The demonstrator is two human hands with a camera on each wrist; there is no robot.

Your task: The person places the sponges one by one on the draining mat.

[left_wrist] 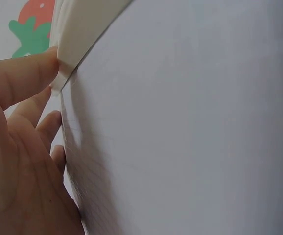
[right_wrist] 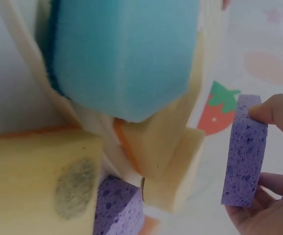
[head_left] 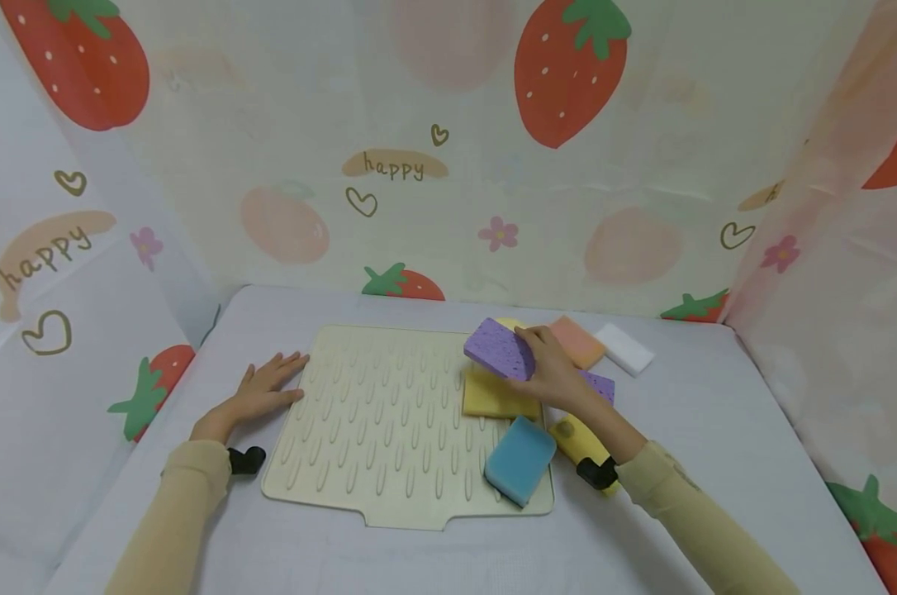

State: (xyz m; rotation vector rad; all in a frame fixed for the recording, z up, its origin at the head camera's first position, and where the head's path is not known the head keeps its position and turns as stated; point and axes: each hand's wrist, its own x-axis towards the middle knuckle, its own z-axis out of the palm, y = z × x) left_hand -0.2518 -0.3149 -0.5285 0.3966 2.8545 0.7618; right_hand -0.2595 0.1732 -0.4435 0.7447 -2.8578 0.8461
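Observation:
My right hand [head_left: 556,372] grips a purple sponge [head_left: 491,343] full of pores, raised over the far right part of a cream ridged mat [head_left: 382,413]. In the right wrist view, thumb and fingers hold that block at its opposite edges. Below it, a yellow sponge [head_left: 493,397] lies on the mat's right side. Nearer the front, a blue sponge [head_left: 521,459] with a dark underside sits over the mat's right edge. At the mat's left edge, my left hand [head_left: 258,395] rests with fingers spread, thumb and fingertips touching the rim.
Right of the mat are a second purple sponge [head_left: 601,387], partly behind my wrist, and a yellow sponge [head_left: 576,438] with a dark spot. Farther back lie an orange sponge [head_left: 576,341], a white sponge [head_left: 624,349] and a pale yellow piece [head_left: 511,323]. Strawberry-printed cloth [head_left: 493,190] walls the table.

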